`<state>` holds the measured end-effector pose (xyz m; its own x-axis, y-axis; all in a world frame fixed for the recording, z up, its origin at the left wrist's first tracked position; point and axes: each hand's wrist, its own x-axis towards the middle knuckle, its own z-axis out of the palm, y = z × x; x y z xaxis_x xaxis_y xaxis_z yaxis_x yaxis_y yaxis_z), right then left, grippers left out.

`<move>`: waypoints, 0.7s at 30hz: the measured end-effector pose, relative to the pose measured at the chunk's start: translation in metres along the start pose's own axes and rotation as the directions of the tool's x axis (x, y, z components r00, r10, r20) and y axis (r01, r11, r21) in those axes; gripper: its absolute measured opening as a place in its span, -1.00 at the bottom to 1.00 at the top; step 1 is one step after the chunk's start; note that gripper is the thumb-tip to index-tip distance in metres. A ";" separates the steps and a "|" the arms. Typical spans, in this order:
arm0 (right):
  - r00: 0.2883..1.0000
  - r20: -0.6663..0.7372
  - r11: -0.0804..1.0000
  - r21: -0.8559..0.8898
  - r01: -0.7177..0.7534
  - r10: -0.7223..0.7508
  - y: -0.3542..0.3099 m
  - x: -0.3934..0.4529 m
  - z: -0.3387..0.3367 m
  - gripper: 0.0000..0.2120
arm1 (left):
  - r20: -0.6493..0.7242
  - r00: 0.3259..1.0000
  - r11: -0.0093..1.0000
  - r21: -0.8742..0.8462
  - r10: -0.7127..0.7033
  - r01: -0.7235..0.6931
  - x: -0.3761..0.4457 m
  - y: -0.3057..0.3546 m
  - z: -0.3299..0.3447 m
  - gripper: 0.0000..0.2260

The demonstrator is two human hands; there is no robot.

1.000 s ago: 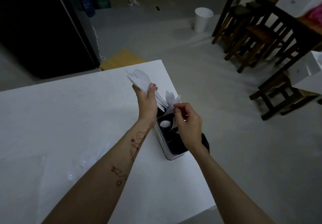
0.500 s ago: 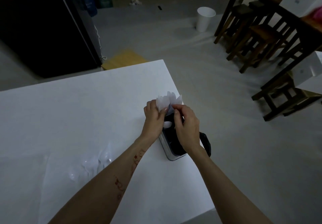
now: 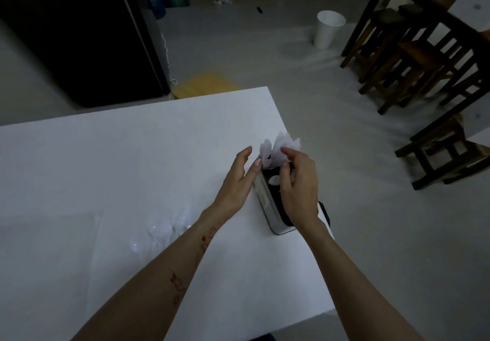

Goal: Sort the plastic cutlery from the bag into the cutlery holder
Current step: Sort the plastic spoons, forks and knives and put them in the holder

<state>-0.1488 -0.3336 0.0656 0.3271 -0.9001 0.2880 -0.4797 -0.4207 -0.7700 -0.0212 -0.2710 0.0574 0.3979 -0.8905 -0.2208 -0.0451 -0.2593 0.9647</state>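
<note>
The cutlery holder, a dark box with pale metal sides, is being seen right of the frame's centre, standing near the right edge of the white table. The left hand is being held just left of the holder with its fingers straight and spread, nothing being grasped; its thumb tip is lying against the holder's upper left corner. The right hand is being held over the holder's right side, covering much of its opening, with the fingers curled downward; whether anything is being pinched by it cannot be told, since the fingertips are hidden behind the hand. A bunch of white plastic cutlery is being shown standing upright in the far compartment, rising just above and between the two hands, its tips fanned out. A single white spoon bowl is being seen inside a nearer compartment, between the left thumb and the right palm. Lower left of the holder, beside the left forearm, a clear plastic bag with white spoons in it is lying flat on the table, well apart from both hands. A white bin and dark wooden stools are being shown on the floor in the upper right of the frame.
</note>
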 end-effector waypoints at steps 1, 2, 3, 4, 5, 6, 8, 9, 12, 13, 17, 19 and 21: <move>0.998 -0.044 0.999 0.017 0.047 -0.046 -0.009 -0.005 0.002 -0.75 | -0.041 0.999 1.000 -0.012 -0.001 0.001 -0.008 -0.002 -0.008 -0.55; 0.992 -0.085 0.994 0.033 0.100 -0.097 -0.017 -0.012 0.007 -0.76 | -0.095 0.995 1.000 -0.026 0.000 -0.002 -0.018 -0.004 -0.016 -0.59; 0.983 -0.111 0.987 0.049 0.154 -0.148 -0.025 -0.021 0.013 -0.77 | -0.167 0.986 0.999 -0.037 -0.005 -0.001 -0.028 -0.010 -0.026 -0.62; 0.975 -0.108 0.977 0.064 0.204 -0.197 -0.031 -0.033 0.022 -0.78 | -0.246 0.969 0.999 -0.044 -0.014 0.003 -0.040 -0.018 -0.036 -0.66; 0.969 -0.071 0.967 0.078 0.244 -0.238 -0.035 -0.047 0.034 -0.79 | -0.322 0.946 0.999 -0.046 -0.029 0.015 -0.054 -0.029 -0.046 -0.69; 0.964 0.002 0.960 0.089 0.265 -0.266 -0.038 -0.064 0.046 -0.79 | -0.386 0.922 0.999 -0.035 -0.044 0.033 -0.067 -0.041 -0.057 -0.71; 0.945 0.222 0.971 0.052 0.234 -0.240 -0.035 -0.100 0.074 -0.79 | -0.445 0.894 0.995 0.054 -0.050 0.083 -0.096 -0.068 -0.078 -0.73; 0.925 0.344 0.984 -0.007 0.176 -0.163 -0.031 -0.118 0.088 -0.79 | -0.442 0.895 0.986 0.121 -0.052 0.117 -0.109 -0.081 -0.087 -0.72; 0.828 0.537 0.977 -0.204 -0.060 0.163 -0.022 -0.159 0.122 -0.79 | -0.381 0.922 0.941 0.280 -0.072 0.190 -0.146 -0.114 -0.107 -0.68; 0.806 0.542 0.961 -0.251 -0.116 0.239 -0.022 -0.168 0.129 -0.80 | -0.363 0.929 0.931 0.311 -0.070 0.192 -0.156 -0.121 -0.111 -0.68; 0.797 0.484 0.905 -0.388 -0.175 0.362 -0.035 -0.183 0.149 -0.77 | -0.345 0.936 0.926 0.324 -0.077 0.195 -0.180 -0.140 -0.122 -0.68; 0.799 0.446 0.885 -0.412 -0.216 0.403 -0.043 -0.185 0.157 -0.78 | -0.334 0.938 0.929 0.311 -0.089 0.199 -0.185 -0.142 -0.125 -0.69; 0.790 0.407 0.860 -0.426 -0.281 0.460 -0.049 -0.184 0.162 -0.81 | -0.310 0.947 0.932 0.311 -0.088 0.188 -0.187 -0.141 -0.126 -0.69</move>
<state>-0.0539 -0.1290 -0.0420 0.3689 -0.8578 -0.3580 -0.8513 -0.1571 -0.5007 0.0264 -0.0201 -0.0194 0.6651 -0.7040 -0.2492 -0.2516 -0.5255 0.8128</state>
